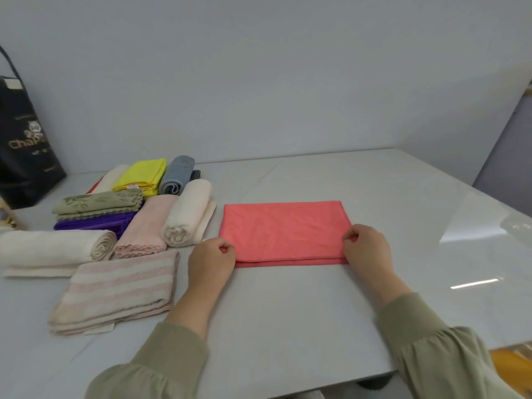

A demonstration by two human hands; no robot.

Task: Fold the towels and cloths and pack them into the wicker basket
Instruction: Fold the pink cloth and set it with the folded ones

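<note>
**On the worktop: coral cloth part-folded, no basket in view**

On the worktop (288, 318), at centre, the coral cloth (283, 230) lies flat as a doubled rectangle, with two layers showing along its near edge. The left hand (213, 257) pinches the near-left corner and the right hand (367, 249) the near-right corner. The fingers (227, 249) of both hands are curled tight on the fabric and hold nothing else.

Done, as far as visible: the pieces grouped to the left are folded or rolled.
- striped towel (118, 289), folded flat, just beside the left hand
- long cream roll (54, 246)
- pink towel (146, 226)
- second cream roll (187, 217)
- green cloth (99, 204), stacked on the purple cloth (95, 224)
- yellow cloth (142, 174)
- grey roll (175, 177), at the back

Left to do (judgement): the coral cloth is wider than most of its neighbours and probably needs at least one more fold. The wicker basket is not in view, and nothing appears to be packed, so the whole packing stage seems to remain. No loose, unfolded cloth is visible elsewhere. Folding looks nearly finished, but the task overall is no more than about halfway.

A dark bag (23, 145) stands at far left; its contents are hidden.
</note>
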